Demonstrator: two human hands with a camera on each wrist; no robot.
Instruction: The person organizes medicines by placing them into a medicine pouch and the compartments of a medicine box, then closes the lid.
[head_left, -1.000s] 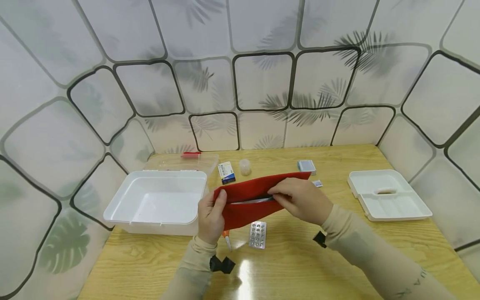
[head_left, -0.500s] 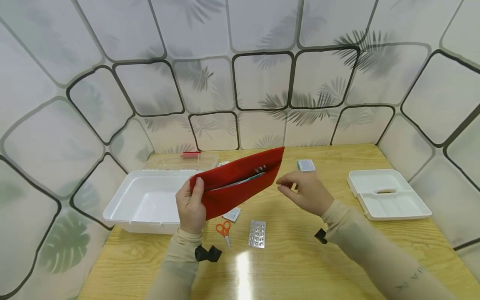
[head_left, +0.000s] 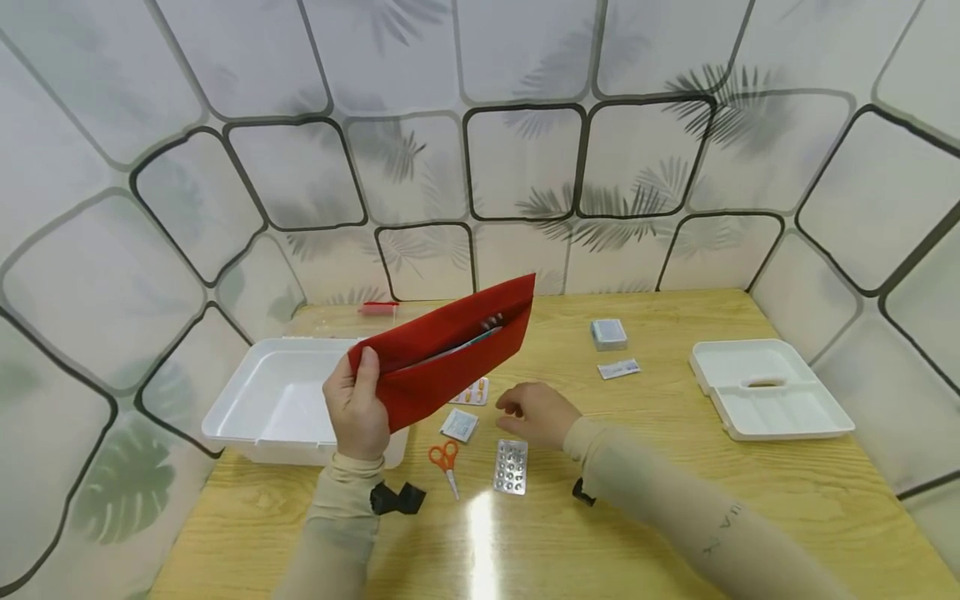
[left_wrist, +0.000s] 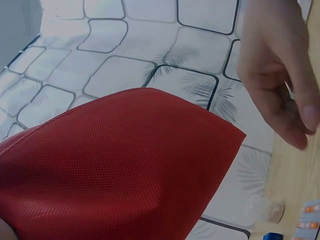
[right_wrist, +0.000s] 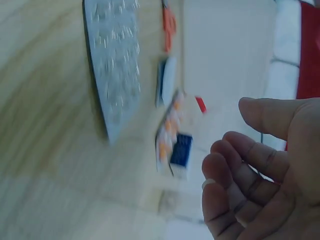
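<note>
One gaping red pouch (head_left: 435,382) sits gripped in the left hand (head_left: 357,410), right hand (head_left: 540,413) loose.

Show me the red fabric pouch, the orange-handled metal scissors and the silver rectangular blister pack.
Red fabric pouch (head_left: 446,372), head view: panel below its opening.
Orange-handled scissors (head_left: 448,469), head view: near the pivot.
Silver blister pack (head_left: 511,467), head view: its middle.
</note>
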